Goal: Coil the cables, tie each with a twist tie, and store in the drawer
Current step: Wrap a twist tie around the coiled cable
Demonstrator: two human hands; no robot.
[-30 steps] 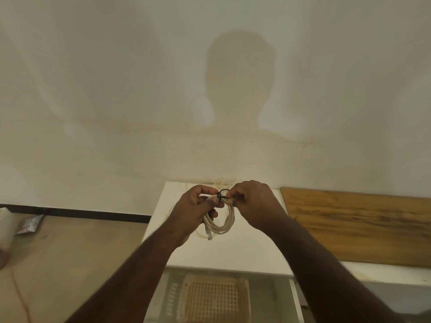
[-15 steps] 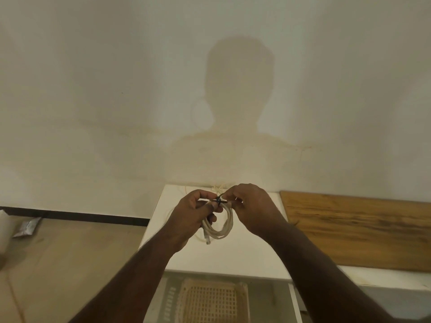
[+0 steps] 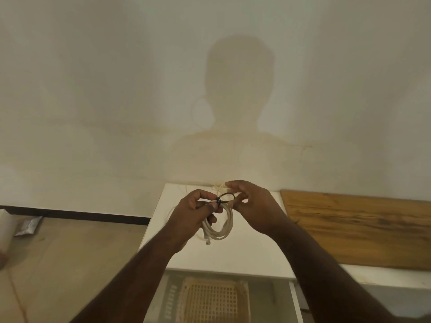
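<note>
My left hand [image 3: 196, 212] pinches, between thumb and forefinger, the twisted knot of a thin black twist tie [image 3: 223, 198] that wraps the top of a coiled off-white cable [image 3: 221, 226]. My right hand [image 3: 253, 206] has its fingers curled, and its fingertips pinch the small black loop of the tie at the coil's upper right. The coil hangs from this grip above the white table [image 3: 245, 252], its clear plug end pointing down at the lower left of the loop. A loose bundle of pale cord [image 3: 219, 188] lies at the table's far edge against the cream wall [image 3: 116, 89], where my shadow falls. A brown wooden board [image 3: 361, 229] rests to the right of the table. Below the table's near edge, an open white drawer [image 3: 294, 299] holds a tan woven lattice basket [image 3: 210, 301]. A crumpled silver wrapper [image 3: 29, 226] lies on the floor at far left.
</note>
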